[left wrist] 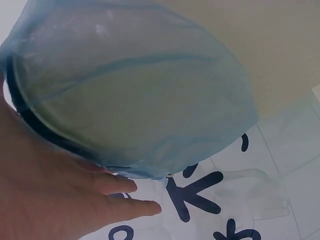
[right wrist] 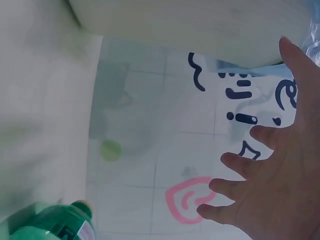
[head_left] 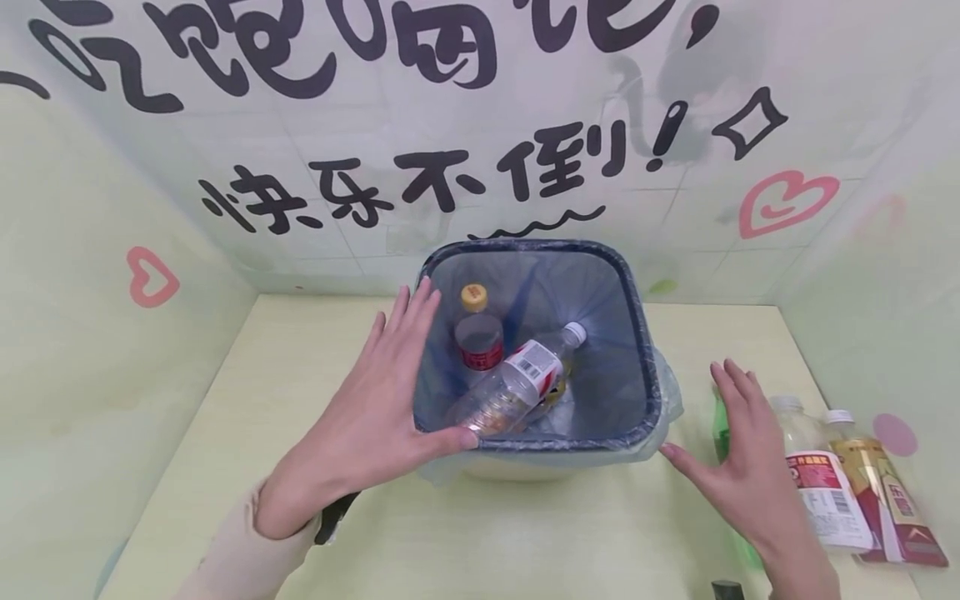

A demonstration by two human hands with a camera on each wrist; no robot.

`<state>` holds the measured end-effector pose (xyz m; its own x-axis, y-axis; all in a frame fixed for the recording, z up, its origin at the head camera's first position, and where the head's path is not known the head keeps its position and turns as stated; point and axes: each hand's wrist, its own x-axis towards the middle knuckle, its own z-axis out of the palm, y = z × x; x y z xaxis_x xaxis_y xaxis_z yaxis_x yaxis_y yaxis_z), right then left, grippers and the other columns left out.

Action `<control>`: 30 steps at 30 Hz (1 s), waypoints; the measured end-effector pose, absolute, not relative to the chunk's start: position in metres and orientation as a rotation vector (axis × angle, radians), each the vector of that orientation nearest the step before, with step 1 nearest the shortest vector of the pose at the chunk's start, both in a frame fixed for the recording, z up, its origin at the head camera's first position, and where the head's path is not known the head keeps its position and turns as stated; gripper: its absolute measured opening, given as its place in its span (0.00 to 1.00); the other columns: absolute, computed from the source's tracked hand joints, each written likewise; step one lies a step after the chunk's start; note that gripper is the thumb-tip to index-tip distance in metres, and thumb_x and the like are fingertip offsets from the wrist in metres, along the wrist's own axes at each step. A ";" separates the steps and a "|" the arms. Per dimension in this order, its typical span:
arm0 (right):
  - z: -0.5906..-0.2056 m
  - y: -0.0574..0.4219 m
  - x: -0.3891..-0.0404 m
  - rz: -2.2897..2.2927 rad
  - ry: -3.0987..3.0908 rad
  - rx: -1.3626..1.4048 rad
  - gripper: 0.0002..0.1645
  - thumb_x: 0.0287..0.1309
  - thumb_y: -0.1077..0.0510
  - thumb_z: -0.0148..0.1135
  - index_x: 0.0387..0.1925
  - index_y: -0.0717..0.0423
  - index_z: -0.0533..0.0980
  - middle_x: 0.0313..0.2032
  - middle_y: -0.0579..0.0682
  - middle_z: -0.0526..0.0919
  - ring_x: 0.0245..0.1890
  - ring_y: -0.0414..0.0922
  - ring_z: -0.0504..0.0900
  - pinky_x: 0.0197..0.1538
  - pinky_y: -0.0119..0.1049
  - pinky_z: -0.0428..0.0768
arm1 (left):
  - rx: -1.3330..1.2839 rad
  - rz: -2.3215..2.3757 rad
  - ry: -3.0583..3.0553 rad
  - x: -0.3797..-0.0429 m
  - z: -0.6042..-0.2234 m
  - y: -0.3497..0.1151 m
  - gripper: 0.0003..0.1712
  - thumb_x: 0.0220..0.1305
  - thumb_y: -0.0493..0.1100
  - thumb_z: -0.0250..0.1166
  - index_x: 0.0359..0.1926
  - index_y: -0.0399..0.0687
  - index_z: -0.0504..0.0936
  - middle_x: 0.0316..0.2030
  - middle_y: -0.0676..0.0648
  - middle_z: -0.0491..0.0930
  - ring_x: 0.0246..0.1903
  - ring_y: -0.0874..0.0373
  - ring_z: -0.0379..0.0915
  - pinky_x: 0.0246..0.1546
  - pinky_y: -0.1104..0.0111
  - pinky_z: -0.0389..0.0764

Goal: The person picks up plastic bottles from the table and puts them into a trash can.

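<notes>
A square trash bin (head_left: 647, 367) with a dark rim and a thin bluish liner bag stands on the table. Inside it lie a clear bottle (head_left: 506, 387) with a white cap and a clear bottle (head_left: 480, 337) with a yellow cap and red label. My left hand (head_left: 367, 408) is at the bin's left side, fingers extended, thumb over the near rim. Across from it, my right hand (head_left: 750, 458) has its fingers spread and holds nothing. It hovers apart from the bin, over a green bottle (head_left: 720, 429), which it partly hides.
On the right of the table (head_left: 225, 492) lie a clear bottle (head_left: 825, 492) with a red-and-white label and a bottle (head_left: 885, 500) with a gold-and-red label. Walls close in the back, left and right; the back wall (head_left: 360, 142) carries large black lettering.
</notes>
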<state>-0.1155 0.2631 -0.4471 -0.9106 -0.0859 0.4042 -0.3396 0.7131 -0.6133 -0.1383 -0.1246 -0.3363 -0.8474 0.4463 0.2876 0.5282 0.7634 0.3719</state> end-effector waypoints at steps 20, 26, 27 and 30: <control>-0.468 0.293 -0.116 0.915 -2.614 0.247 0.63 0.43 0.48 0.79 0.77 0.51 0.55 0.72 0.69 0.56 0.69 0.75 0.50 0.67 0.72 0.47 | -0.528 -0.798 -2.878 -0.129 -0.344 -0.116 0.69 0.48 0.70 0.71 0.80 0.56 0.41 0.78 0.58 0.32 0.73 0.44 0.52 0.61 0.43 0.69; -0.478 0.300 -0.114 0.877 -2.616 0.205 0.60 0.46 0.46 0.77 0.75 0.56 0.56 0.70 0.72 0.57 0.67 0.78 0.52 0.65 0.73 0.49 | -0.505 -0.791 -2.879 -0.126 -0.344 -0.118 0.67 0.48 0.71 0.71 0.80 0.57 0.43 0.78 0.59 0.32 0.68 0.44 0.62 0.50 0.45 0.77; -0.480 0.302 -0.114 0.872 -2.607 0.204 0.59 0.47 0.46 0.77 0.75 0.57 0.57 0.69 0.72 0.57 0.66 0.78 0.53 0.65 0.73 0.50 | -0.503 -0.790 -2.878 -0.126 -0.344 -0.118 0.67 0.48 0.70 0.71 0.80 0.57 0.43 0.78 0.59 0.32 0.67 0.43 0.64 0.49 0.45 0.77; -0.483 0.305 -0.113 0.858 -2.605 0.187 0.58 0.48 0.46 0.76 0.74 0.58 0.57 0.69 0.73 0.58 0.65 0.79 0.55 0.63 0.74 0.52 | -0.502 -0.791 -2.877 -0.126 -0.343 -0.118 0.67 0.48 0.71 0.71 0.80 0.57 0.43 0.79 0.59 0.33 0.65 0.43 0.66 0.46 0.46 0.78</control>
<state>-0.1128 0.3053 -0.4831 -0.9152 -0.0047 0.4031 -0.2433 0.8037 -0.5430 -0.1259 -0.1179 -0.3433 -0.9384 0.2842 0.1967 0.3449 0.8090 0.4760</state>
